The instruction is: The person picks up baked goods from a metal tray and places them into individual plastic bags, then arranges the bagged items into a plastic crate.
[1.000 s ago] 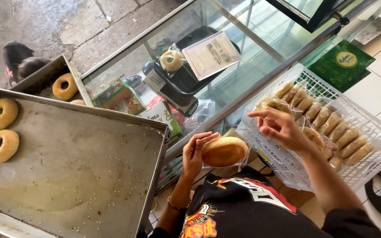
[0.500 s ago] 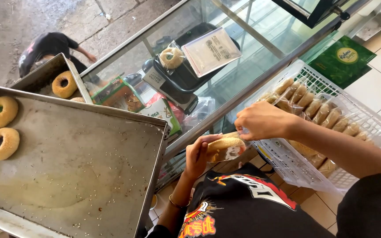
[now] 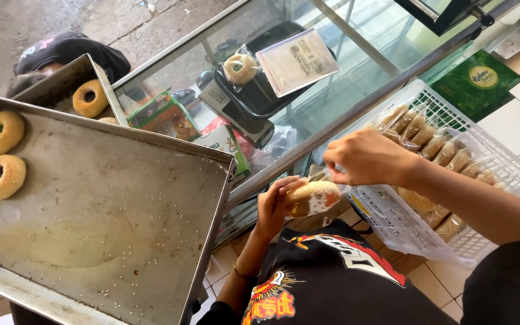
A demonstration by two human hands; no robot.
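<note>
- Right now, a round golden sugary donut in a thin clear plastic bag (image 3: pixel 312 197) sits in the left hand (image 3: pixel 277 203), low in the middle of the view, just above the person's black printed shirt (image 3: pixel 326 277).
- The left hand is curled around the bagged donut and holds it.
- The right hand (image 3: pixel 365 159) is just above it, and its fingers pinch the top of the bag shut.
- Just to the right, a white plastic basket (image 3: pixel 404 229) holds rows of bagged buns.
- To the left, a big flat metal tray (image 3: pixel 109 210) holds sugary ring donuts (image 3: pixel 0 176) at its far left edge.
- Behind the hands stands a glass counter (image 3: pixel 356 72).
</note>
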